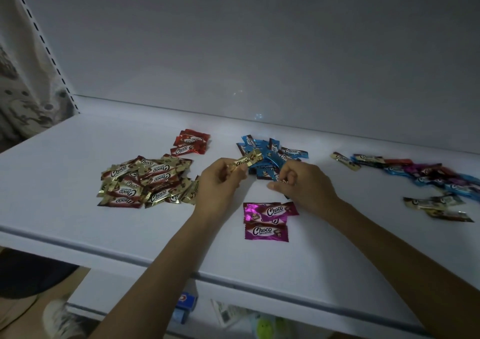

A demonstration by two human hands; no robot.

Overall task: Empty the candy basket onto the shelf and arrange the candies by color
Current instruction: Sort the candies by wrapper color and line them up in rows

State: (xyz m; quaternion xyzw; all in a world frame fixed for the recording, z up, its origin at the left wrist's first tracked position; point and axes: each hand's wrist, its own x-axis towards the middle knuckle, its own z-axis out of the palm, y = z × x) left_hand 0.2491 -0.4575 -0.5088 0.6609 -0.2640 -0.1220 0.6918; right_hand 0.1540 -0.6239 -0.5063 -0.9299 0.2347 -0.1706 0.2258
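Nearest to us, the white shelf (78, 209) had a smooth, hard, rounded front lip, and its flat top gave the wrappers nothing to catch on. Just inside the lip lay the purple candies (266, 220), a few flat foil pillows stacked loosely with their crimped, saw-toothed ends showing.

Above them we had both hands up off the shelf. Our left hand (217, 185) pinched a gold candy (245, 161) by one crimped end, between thumb and fingertips, with the body of the piece sticking up and away. Our right hand (301, 185) had its fingers curled, with a scrap of wrapper showing at the fingertips. We could not tell whether it really held a piece.

We judged each candy light, small and stiff in the middle, with thin, crackly foil that was probably slick. The flat sealed end looked like the surest place to take one, and a pinch across the middle would also do. We judged a push more likely to scatter a pile than to move it whole.

To the left of the hands sprawled the gold pile (140, 180), the largest, its glossy wrappers overlapping at every angle. Beyond the hands sat the blue pile (270, 157), and left of that the small red pile (192, 142). Well to the right, the unsorted mix (428, 180) trailed off in blue, purple, red and gold. No basket was in view. Farthest off stood the plain matt back wall (259, 53).
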